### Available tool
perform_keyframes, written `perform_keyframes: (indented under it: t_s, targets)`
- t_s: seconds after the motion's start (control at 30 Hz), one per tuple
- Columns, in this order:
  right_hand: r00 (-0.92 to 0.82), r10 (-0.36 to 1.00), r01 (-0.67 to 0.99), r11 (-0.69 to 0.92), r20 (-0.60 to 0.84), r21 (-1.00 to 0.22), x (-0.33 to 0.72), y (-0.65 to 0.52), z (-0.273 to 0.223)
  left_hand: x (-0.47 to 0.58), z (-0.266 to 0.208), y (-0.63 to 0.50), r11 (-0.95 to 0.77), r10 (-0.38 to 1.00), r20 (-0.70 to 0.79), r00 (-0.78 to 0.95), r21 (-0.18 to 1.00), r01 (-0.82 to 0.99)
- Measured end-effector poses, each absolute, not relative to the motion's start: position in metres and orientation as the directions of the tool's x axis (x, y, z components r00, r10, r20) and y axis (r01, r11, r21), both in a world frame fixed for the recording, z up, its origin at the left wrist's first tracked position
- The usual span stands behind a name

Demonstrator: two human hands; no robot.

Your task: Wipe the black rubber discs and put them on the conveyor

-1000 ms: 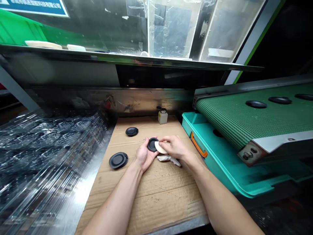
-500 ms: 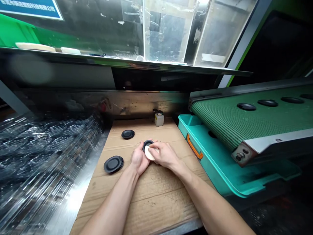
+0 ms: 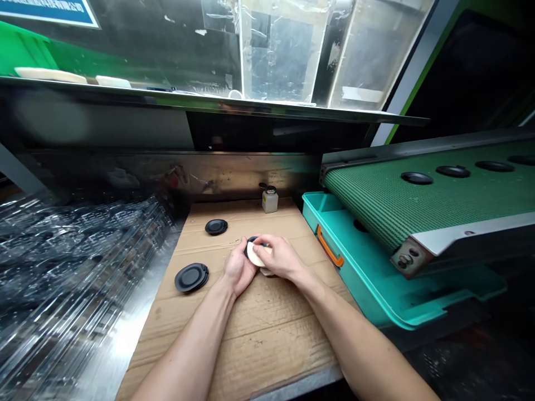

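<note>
My left hand [image 3: 238,268] is closed around a round black plastic disc [image 3: 252,239], which is mostly covered by my fingers and the cloth. In my right hand [image 3: 279,257] a folded white cloth pad [image 3: 256,257] is pinched and pressed against the face of the disc. Both hands meet over the middle of the cardboard sheet [image 3: 251,345]. To their left lies a stack of black discs [image 3: 191,277], and farther back is a smaller stack of black discs [image 3: 216,226]. A small whitish bottle with a flipped-up lid [image 3: 270,200] stands at the far edge.
A green conveyor belt [image 3: 443,206] on the right carries several black discs [image 3: 417,178]. Below it is a teal bin [image 3: 355,273] with an orange handle [image 3: 330,247]. Clear plastic trays [image 3: 75,267] are piled on the left. A metal ledge [image 3: 209,103] crosses the back.
The right hand has shifted the cloth slightly across the disc, and more of the pad's lower edge shows beneath the fingers. The whole view has moved a little.
</note>
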State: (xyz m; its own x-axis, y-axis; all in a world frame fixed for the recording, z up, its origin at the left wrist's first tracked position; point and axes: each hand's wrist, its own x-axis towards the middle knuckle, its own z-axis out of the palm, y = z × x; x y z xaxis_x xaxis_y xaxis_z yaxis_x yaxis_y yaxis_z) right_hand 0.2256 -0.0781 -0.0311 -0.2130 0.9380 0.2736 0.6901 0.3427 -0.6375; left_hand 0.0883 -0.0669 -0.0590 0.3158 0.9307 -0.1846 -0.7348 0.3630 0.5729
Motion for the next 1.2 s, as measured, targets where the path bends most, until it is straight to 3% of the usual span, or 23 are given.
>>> perform_keyframes:
  t_s: [0.07, 0.23, 0.37, 0.43, 0.57, 0.73, 0.9, 1.1, 1.2]
  targets:
    - [-0.228, 0.943, 0.754, 0.329, 0.243, -0.569, 0.219, -0.08, -0.03, 0.089, -0.059, -0.066, 0.359, 0.933, -0.191, 0.306, 0.557, -0.749]
    - [0.016, 0.964, 0.945, 0.072, 0.265, -0.32, 0.19, -0.082, -0.032, 0.088, -0.061, -0.065, 0.325, 0.945, -0.169, 0.279, 0.517, -0.792]
    - [-0.125, 0.96, 0.954, 0.186, 0.249, -0.235, 0.179, -0.088, -0.03, 0.087, -0.06, -0.067, 0.311, 0.949, -0.211, 0.234, 0.516, -0.798]
    - [-0.183, 0.955, 0.944, 0.236, 0.232, -0.23, 0.181, -0.089, -0.027, 0.087, -0.06, -0.067, 0.33, 0.944, -0.209, 0.256, 0.53, -0.781]
    - [-0.024, 0.979, 0.961, 0.079, 0.204, -0.266, 0.187, -0.085, -0.022, 0.09, -0.063, -0.067, 0.322, 0.947, -0.17, 0.274, 0.54, -0.778]
    - [-0.14, 0.965, 0.941, 0.199, 0.222, -0.274, 0.184, -0.086, -0.024, 0.09, -0.062, -0.068, 0.32, 0.947, -0.197, 0.253, 0.535, -0.782]
    - [0.011, 0.976, 0.959, 0.051, 0.217, -0.277, 0.188, -0.08, -0.026, 0.088, -0.061, -0.066, 0.294, 0.955, -0.198, 0.221, 0.517, -0.804]
    - [-0.115, 0.967, 0.941, 0.179, 0.228, -0.286, 0.187, -0.092, -0.03, 0.091, -0.059, -0.07, 0.289, 0.955, -0.221, 0.2, 0.529, -0.798]
    - [-0.085, 0.964, 0.946, 0.157, 0.253, -0.283, 0.187, -0.086, -0.028, 0.092, -0.058, -0.072, 0.293, 0.955, -0.209, 0.212, 0.529, -0.796]
